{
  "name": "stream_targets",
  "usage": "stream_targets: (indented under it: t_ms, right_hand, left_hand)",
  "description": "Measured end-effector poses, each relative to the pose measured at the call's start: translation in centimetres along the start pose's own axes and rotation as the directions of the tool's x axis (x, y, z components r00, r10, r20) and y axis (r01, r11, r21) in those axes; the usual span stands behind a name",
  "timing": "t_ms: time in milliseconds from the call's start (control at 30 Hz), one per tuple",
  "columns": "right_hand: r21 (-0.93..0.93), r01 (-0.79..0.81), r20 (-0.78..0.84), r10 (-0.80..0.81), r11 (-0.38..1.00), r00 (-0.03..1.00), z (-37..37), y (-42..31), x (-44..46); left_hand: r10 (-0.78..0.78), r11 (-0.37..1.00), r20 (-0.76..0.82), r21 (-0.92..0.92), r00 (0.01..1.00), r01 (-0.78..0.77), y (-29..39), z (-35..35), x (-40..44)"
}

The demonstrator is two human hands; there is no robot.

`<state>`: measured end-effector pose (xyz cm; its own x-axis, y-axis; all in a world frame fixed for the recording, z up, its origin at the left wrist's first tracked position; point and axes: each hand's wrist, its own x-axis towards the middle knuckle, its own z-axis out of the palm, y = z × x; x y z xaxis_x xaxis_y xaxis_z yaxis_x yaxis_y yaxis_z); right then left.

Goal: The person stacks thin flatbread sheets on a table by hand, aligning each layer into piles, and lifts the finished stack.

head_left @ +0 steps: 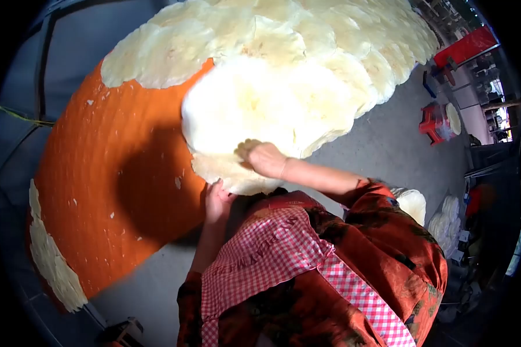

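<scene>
Thin, pale, roughly round sheets (243, 104) that look like flatbread overlap across the orange surface. A smaller, duller part of a sheet (228, 173) lies at the near edge, close to my body. My left hand (217, 199) is closed on its lower left rim, the thumb near the top. My right hand (263, 159) rests over its upper part with curled fingers, which seem to grip the sheet; the fingertips are partly hidden.
The curved orange surface (98, 173) spreads out on the left, with pale scraps and a strip of sheets (52, 254) along its far left edge. A red stool (431, 124) stands on the grey floor to the right. Stacked pale rounds (411, 206) sit behind my right arm.
</scene>
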<state>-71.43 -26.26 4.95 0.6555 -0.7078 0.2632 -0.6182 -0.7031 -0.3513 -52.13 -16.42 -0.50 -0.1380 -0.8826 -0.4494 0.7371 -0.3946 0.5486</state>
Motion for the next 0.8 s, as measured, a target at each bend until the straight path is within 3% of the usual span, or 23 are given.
stream_targets:
  t_ms: [100,133,233,367,400,500,533,633,667,700,733,767,800]
  right_hand:
    - [0.082,-0.121,0.093,0.113,0.989,0.989,4.0,-1.5,-3.8]
    - [0.108,-0.2,0.217,0.173,0.974,0.961,4.0,-1.7,-3.9]
    - [0.353,-0.215,0.215,0.145,0.911,0.966,3.1,-1.8,-3.9]
    - [0.526,-0.425,0.478,0.157,0.737,0.864,2.4,-0.7,-3.4]
    - [0.601,-0.379,0.394,0.152,0.703,0.906,2.9,-0.6,-3.8]
    - [0.59,-0.258,0.243,0.137,0.765,0.96,5.3,0.3,-4.5]
    - [0.515,-0.257,0.168,0.198,0.818,0.966,4.6,-1.1,-4.5]
    - [0.158,-0.157,-0.011,0.161,0.975,0.987,5.3,-3.1,-4.9]
    - [0.17,-0.122,-0.003,0.124,0.978,0.992,5.2,-2.0,-3.9]
    - [0.318,-0.218,-0.044,0.244,0.923,0.969,4.8,-0.2,-3.0]
    - [0.356,-0.637,0.347,0.537,0.684,0.769,-1.5,0.1,0.6]
    - [0.241,-0.637,0.153,0.62,0.732,0.77,-3.4,2.5,2.9]
    - [0.265,-0.431,0.001,0.447,0.863,0.895,-8.0,4.4,4.6]
  left_hand:
    - [-0.017,1.0,0.011,-0.007,1.0,0.017,0.7,1.4,-0.4]
    - [-0.028,0.999,0.007,0.026,1.0,0.028,0.8,1.4,-0.5]
    - [-0.006,1.0,0.003,-0.005,1.0,0.006,0.5,1.8,-0.6]
    - [0.057,0.994,-0.032,0.092,0.998,-0.054,0.0,1.8,-0.5]
    - [0.053,0.996,-0.039,0.079,0.998,-0.05,-0.1,1.5,-0.4]
    - [0.08,0.993,-0.101,0.092,0.992,-0.071,-1.0,0.1,0.5]
    - [0.102,0.986,-0.122,0.141,0.987,-0.085,-1.7,-0.7,0.9]
    - [0.141,0.963,-0.233,0.256,0.962,-0.08,-2.9,-0.9,1.6]
    - [0.154,0.955,-0.278,0.287,0.948,-0.071,-3.0,-0.7,1.9]
    - [0.149,0.954,-0.284,0.293,0.947,-0.062,-3.1,-0.8,2.3]
    - [0.141,0.953,-0.295,0.297,0.945,-0.05,-3.1,-1.2,2.6]
    - [0.13,0.952,-0.311,0.304,0.942,-0.031,-3.3,-1.6,2.4]
    - [0.114,0.959,-0.317,0.284,0.942,-0.02,-3.0,-1.1,2.1]
